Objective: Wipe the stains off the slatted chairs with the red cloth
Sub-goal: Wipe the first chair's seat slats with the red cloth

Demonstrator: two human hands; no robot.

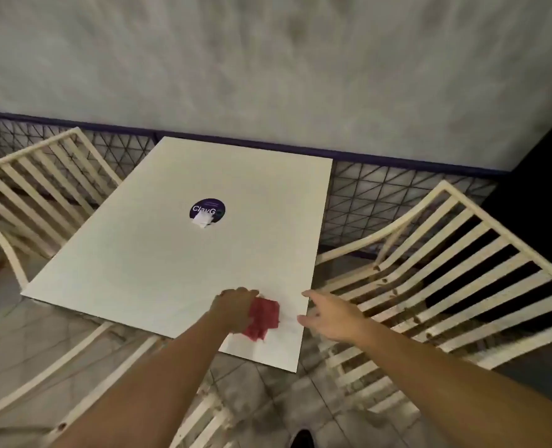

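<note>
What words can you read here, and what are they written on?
"ClavG": white letters on the round dark purple sticker in the middle of the white rectangular table. The end of the word is unclear, and a small white scrap of paper covers the sticker's lower part.
The tiny line above that word is too blurred to read.
No other writing shows.

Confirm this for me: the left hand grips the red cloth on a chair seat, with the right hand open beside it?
Not quite. In the head view the left hand grips the red cloth on the white table, near its front right corner, not on a chair seat. The right hand is open beside it, as you said.
</note>
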